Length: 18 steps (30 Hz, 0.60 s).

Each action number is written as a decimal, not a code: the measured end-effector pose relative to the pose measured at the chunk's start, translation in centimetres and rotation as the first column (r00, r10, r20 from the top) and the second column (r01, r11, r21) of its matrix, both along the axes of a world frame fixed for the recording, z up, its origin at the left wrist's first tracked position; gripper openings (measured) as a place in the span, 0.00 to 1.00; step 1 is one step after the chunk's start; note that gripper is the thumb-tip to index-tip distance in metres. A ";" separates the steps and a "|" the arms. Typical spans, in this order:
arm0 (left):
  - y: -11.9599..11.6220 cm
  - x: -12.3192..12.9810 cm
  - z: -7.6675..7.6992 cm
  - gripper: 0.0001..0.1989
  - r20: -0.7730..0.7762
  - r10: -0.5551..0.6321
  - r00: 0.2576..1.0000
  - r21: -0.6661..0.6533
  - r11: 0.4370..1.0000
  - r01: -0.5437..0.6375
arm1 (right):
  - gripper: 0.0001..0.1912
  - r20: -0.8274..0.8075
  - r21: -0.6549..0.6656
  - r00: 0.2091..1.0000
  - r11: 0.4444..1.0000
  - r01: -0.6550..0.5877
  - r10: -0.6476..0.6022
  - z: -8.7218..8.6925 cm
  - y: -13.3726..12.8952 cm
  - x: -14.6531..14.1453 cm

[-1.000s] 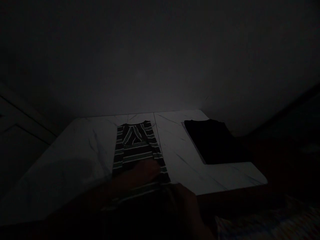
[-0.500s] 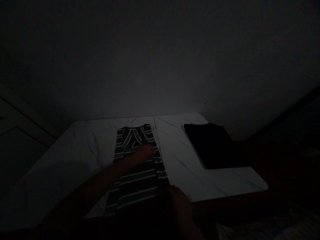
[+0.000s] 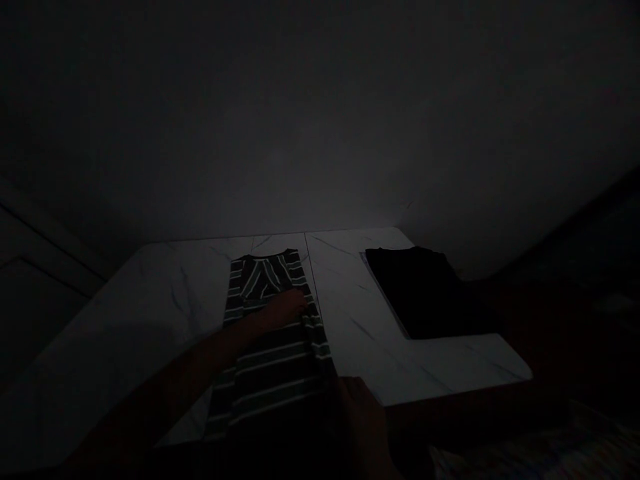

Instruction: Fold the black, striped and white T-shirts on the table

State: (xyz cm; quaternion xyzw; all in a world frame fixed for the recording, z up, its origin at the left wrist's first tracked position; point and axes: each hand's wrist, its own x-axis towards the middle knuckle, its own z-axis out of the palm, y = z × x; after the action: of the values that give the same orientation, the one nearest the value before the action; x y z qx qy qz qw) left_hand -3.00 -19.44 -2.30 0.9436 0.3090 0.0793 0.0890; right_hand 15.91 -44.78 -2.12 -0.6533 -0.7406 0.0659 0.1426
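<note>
Striped shirt (image 3: 280, 373), dark w/ pale bands, lies flat on marble-look tabletop (image 3: 150, 313), collar pointing away from me, right side running along seam in top (image 3: 307, 260). L hand (image 3: 283, 310) comes in from lower left, over the shirt's chest, just below the collar. Its fingers lie on the cloth, looks extended, no clear pinch, but too dim to be sure. R hand (image 3: 363, 420) sits at shirt's lower right edge, mostly in shadow; can't tell if fingers are open or gripping cloth. Black garment (image 3: 415, 290) lies folded-looking on same top, right of shirt, well apart from it and both hands. Patterned fabric (image 3: 500, 460) shows low right, past table edge. Plain wall (image 3: 320, 133) behind.
</note>
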 end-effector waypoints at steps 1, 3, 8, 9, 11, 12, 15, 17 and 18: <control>-0.1 0.0 0.2 0.09 -0.004 -0.002 1.000 -0.003 1.000 0.002 | 0.15 -0.002 0.024 1.000 1.000 -0.007 0.007 -0.3 -0.1 0.0; -0.5 -0.1 0.6 0.08 -0.010 -0.016 1.000 -0.017 1.000 0.015 | 0.17 -0.006 0.064 1.000 0.998 -0.013 0.013 -0.9 -0.2 0.1; -0.7 0.2 1.5 0.06 -0.034 -0.048 0.998 -0.002 0.999 0.048 | 0.20 -0.027 0.114 0.999 0.992 -0.043 0.047 -1.7 -0.2 0.3; -0.6 0.3 1.6 0.06 -0.056 -0.057 0.997 0.009 0.998 0.057 | 0.20 -0.031 0.117 0.998 0.992 -0.049 0.053 -1.7 -0.2 0.3; -0.5 0.6 1.6 0.08 -0.107 -0.069 0.992 0.026 0.997 0.072 | 0.20 -0.042 0.115 0.998 0.992 -0.048 0.053 -1.7 -0.2 0.3; -0.4 0.7 1.5 0.08 -0.128 -0.068 0.989 0.034 0.997 0.073 | 0.21 -0.050 0.109 0.998 0.993 -0.043 0.049 -1.6 -0.2 0.3; -0.5 0.8 1.2 0.08 -0.141 -0.053 0.989 0.057 0.996 0.062 | 0.22 -0.094 0.086 0.995 0.996 -0.027 0.035 -1.3 -0.3 0.4; -0.5 0.8 0.9 0.08 -0.143 -0.050 0.988 0.077 0.995 0.061 | 0.22 -0.118 0.071 0.992 0.997 -0.023 0.032 -1.2 -0.3 0.5; -0.6 0.8 0.7 0.08 -0.148 -0.053 0.988 0.091 0.994 0.067 | 0.22 -0.124 0.063 0.992 0.998 -0.023 0.030 -1.2 -0.3 0.6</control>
State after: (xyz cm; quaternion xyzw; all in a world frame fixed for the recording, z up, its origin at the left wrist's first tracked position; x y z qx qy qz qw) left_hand -2.25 -20.00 -1.63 0.9588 0.2822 0.0223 0.0233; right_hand 16.48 -45.08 -3.28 -0.6333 -0.7405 0.0859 0.2078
